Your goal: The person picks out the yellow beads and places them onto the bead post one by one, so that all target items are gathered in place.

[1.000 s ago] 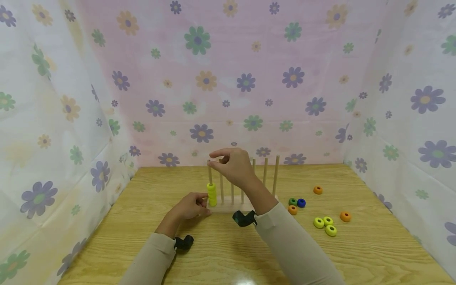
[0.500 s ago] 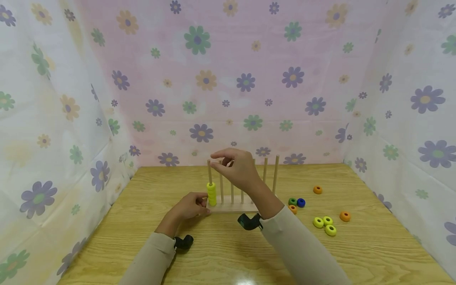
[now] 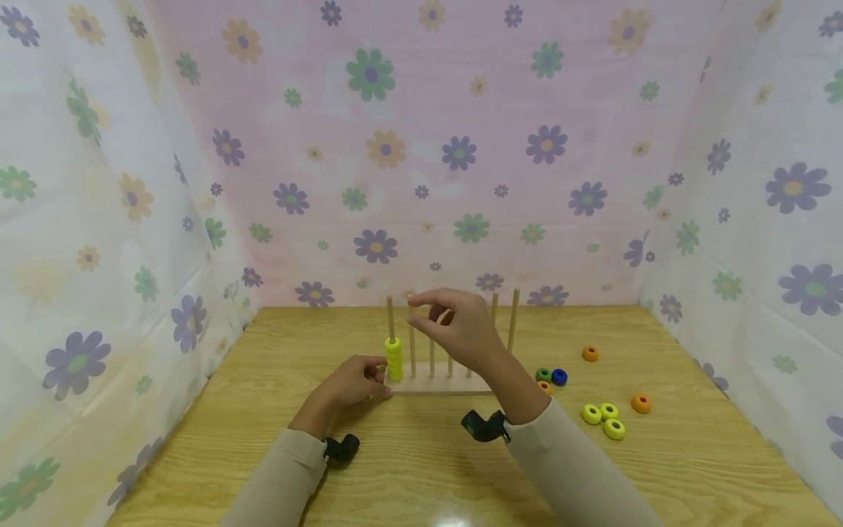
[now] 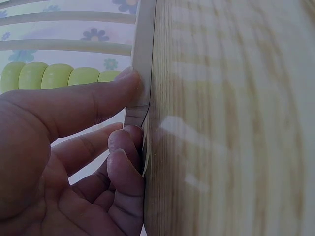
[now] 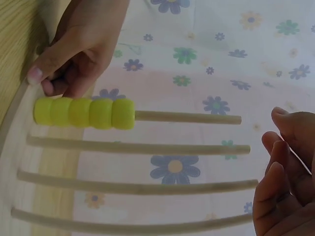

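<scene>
“So, what is the left hand (image 3: pixel 353 380) doing?”

“Gripping the left end of the pale wooden peg rack (image 3: pixel 440 380), thumb on its front face.”

“And the stack?”

“Five round, bright yellow beads (image 3: pixel 393 360) sit low on the leftmost thin wooden peg (image 3: pixel 391 318); the other pegs are bare where they show. I'd judge the step as bead threading.”

“The right hand (image 3: pixel 464 329)?”

“Up by the second peg's top, thumb and forefinger curved apart, nothing between them. The next move probably calls for reaching right and pinching another bead.”

“From which?”

“On the wood-grain table (image 3: pixel 395 476): one round green bead (image 3: pixel 543 379), one blue bead (image 3: pixel 560 382), three orange beads (image 3: pixel 642 408) and three loose yellow beads (image 3: pixel 615 433).”

“Any writing?”

“No readable brand, label or lettering; just printed flowers on the pink-and-white cloth backdrop (image 3: pixel 421 95).”
</scene>
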Demonstrator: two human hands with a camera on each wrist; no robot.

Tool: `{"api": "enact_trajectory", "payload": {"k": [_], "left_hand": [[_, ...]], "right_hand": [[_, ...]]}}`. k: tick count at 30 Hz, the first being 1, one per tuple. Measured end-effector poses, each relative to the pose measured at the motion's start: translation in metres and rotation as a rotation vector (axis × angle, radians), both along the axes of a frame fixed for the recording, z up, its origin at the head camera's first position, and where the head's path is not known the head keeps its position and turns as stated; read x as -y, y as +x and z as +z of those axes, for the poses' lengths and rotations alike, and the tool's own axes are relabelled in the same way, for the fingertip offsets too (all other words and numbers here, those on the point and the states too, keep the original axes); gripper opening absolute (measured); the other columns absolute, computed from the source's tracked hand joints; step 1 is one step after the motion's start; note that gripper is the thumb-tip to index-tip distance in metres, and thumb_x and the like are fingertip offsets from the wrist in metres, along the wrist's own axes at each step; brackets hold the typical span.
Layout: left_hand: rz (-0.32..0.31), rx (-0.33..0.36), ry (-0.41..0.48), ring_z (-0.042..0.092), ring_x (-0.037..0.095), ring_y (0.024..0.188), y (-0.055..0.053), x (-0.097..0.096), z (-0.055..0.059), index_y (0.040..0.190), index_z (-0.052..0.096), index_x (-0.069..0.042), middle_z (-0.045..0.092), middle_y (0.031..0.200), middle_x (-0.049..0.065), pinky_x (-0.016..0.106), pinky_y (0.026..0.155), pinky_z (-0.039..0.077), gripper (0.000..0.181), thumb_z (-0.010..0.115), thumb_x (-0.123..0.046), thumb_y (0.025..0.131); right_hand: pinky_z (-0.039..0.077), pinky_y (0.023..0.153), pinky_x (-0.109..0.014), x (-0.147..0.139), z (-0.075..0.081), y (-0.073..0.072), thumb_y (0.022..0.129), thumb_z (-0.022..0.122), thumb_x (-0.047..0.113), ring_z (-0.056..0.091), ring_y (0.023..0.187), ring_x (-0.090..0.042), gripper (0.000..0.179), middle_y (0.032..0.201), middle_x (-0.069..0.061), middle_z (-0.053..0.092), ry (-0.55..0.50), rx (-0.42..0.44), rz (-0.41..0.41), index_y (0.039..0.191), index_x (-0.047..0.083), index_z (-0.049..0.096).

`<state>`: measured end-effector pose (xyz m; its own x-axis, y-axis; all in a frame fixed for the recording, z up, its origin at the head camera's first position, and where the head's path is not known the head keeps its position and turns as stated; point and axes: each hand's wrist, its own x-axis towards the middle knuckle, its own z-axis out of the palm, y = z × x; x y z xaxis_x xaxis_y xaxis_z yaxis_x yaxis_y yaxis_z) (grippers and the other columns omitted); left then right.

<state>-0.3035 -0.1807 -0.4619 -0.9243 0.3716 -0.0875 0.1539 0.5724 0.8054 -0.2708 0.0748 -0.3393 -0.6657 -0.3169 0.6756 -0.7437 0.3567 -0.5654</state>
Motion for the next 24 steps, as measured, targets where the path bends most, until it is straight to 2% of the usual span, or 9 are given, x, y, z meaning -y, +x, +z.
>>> {"api": "enact_trajectory", "payload": {"k": [9, 16, 20, 24], "left_hand": [[0.007, 0.0, -0.001, 0.054, 0.019, 0.079, 0.0, -0.001, -0.001, 0.145, 0.062, -0.012, 0.063, 0.096, 0.007, 0.029, 0.064, 0.046, 0.062, 0.084, -0.014, 0.088], [-0.005, -0.007, -0.01, 0.054, 0.019, 0.082, 0.001, -0.001, 0.0, 0.147, 0.059, -0.01, 0.064, 0.098, 0.007, 0.029, 0.066, 0.046, 0.063, 0.083, -0.015, 0.089], [0.003, -0.01, -0.01, 0.054, 0.02, 0.082, 0.001, -0.002, 0.0, 0.146, 0.06, -0.01, 0.063, 0.098, 0.007, 0.031, 0.068, 0.045, 0.062, 0.083, -0.014, 0.089], [0.011, -0.011, -0.012, 0.054, 0.02, 0.083, 0.001, -0.002, 0.0, 0.147, 0.06, -0.01, 0.063, 0.099, 0.007, 0.032, 0.069, 0.046, 0.063, 0.083, -0.014, 0.088]], "right_hand": [[0.058, 0.064, -0.029, -0.022, -0.01, 0.007, 0.092, 0.081, 0.02, 0.062, 0.075, -0.006, 0.027, 0.1, 0.007, 0.073, 0.073, 0.02, -0.01, 0.118, 0.025, 0.078], [0.057, 0.064, -0.029, -0.039, -0.022, 0.014, 0.092, 0.082, 0.019, 0.063, 0.074, -0.005, 0.027, 0.098, 0.01, 0.073, 0.14, 0.042, -0.023, 0.118, 0.026, 0.078], [0.057, 0.064, -0.028, -0.051, -0.029, 0.018, 0.09, 0.083, 0.02, 0.063, 0.077, -0.003, 0.028, 0.108, 0.008, 0.075, 0.154, 0.017, -0.03, 0.118, 0.026, 0.078], [0.057, 0.064, -0.027, -0.064, -0.035, 0.021, 0.088, 0.085, 0.02, 0.063, 0.076, -0.002, 0.029, 0.109, 0.006, 0.076, 0.159, 0.0, -0.045, 0.116, 0.025, 0.079]]}}
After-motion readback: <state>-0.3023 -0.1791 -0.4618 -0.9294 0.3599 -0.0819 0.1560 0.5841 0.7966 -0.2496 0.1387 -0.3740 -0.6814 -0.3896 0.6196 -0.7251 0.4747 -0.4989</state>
